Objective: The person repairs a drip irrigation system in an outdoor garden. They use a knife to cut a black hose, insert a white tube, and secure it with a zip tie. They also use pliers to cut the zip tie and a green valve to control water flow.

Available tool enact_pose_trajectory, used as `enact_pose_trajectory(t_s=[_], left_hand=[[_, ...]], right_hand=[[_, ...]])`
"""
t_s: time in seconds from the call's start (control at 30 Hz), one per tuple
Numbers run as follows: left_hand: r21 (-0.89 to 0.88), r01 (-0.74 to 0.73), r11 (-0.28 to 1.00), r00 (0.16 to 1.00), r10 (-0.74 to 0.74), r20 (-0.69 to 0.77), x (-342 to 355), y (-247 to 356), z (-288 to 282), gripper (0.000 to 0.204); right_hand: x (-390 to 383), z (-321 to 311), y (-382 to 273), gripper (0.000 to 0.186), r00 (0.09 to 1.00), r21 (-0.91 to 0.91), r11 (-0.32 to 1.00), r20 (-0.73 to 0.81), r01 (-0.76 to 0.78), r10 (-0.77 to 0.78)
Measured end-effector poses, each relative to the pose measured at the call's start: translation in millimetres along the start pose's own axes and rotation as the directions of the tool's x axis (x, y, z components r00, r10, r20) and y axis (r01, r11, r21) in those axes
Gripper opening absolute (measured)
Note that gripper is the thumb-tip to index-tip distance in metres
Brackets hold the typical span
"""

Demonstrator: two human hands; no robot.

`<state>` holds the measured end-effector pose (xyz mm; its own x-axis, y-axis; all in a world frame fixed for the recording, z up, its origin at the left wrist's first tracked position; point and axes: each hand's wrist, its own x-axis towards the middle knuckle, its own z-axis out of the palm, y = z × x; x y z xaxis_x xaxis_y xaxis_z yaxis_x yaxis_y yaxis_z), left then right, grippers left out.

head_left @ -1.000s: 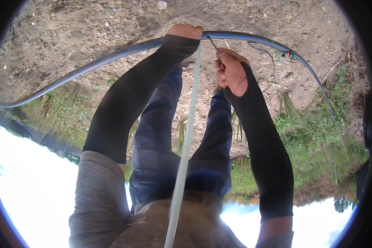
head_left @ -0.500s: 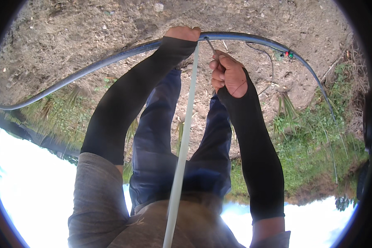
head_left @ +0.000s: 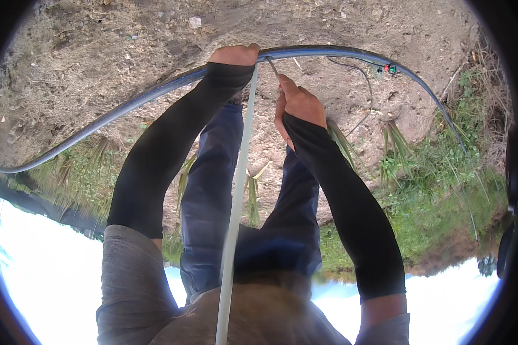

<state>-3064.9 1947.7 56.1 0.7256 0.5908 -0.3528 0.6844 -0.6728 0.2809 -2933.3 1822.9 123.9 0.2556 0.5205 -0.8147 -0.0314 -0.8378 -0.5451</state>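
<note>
A long dark pipe (head_left: 334,50) with a blue stripe arcs across the upper part of the view. My left hand (head_left: 236,55) is closed around it near the top middle. Just right of that hand, the tip of a thin metal-shafted tool (head_left: 273,66) meets the pipe's near side. My right hand (head_left: 304,107) grips this tool, its handle hidden in my fingers. A pale, straight tube or strip (head_left: 236,207) runs from beside my left hand down to the lower edge; whether it is joined to the pipe I cannot tell.
Dry, stony soil (head_left: 126,40) lies under the pipe. Right of my hands, a thin black line (head_left: 369,86) loops on the ground by small red and green pieces (head_left: 389,69). Grass (head_left: 420,190) and cut leaf blades (head_left: 394,141) lie nearer me on the right.
Both hands and the pipe have shifted a little left in view. My right hand has rolled over, its back now showing, with the tool tip still at the pipe.
</note>
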Motion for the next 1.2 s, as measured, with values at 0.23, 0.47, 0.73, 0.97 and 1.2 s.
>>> enact_pose_trajectory(t_s=[0.23, 0.47, 0.73, 0.97, 1.2], left_hand=[[-0.048, 0.088, 0.995, 0.990, -0.082, 0.114, 2.2, 4.8, 2.6, 0.008], [-0.027, 0.105, 0.994, 0.994, -0.105, 0.017, -2.6, -3.5, 11.8, 0.011], [-0.441, 0.145, 0.886, 0.982, -0.182, -0.042, -55.1, -20.8, -145.4, 0.042], [-0.104, 0.413, 0.905, 0.650, -0.372, -0.662, -21.5, -101.9, -355.2, 0.046], [0.102, 0.598, 0.795, 0.707, -0.463, -0.534, 13.7, -163.1, -397.5, 0.034]], right_hand=[[9.8, -28.7, 2.9, 0.030, 0.766, 0.755, 0.141, 0.614, -0.641, 0.191], [-44.1, -55.8, -60.6, 0.052, 0.973, 0.397, 0.914, 0.167, 0.083, -0.161], [-9.7, -25.1, -277.2, 0.055, 0.545, -0.104, 0.536, 0.210, 0.838, -0.812], [51.2, 17.3, -438.4, 0.049, 0.211, -0.448, 0.085, 0.239, 0.890, -0.948], [41.9, -7.3, -329.7, 0.038, 0.421, -0.222, 0.383, 0.164, 0.897, -0.892]])
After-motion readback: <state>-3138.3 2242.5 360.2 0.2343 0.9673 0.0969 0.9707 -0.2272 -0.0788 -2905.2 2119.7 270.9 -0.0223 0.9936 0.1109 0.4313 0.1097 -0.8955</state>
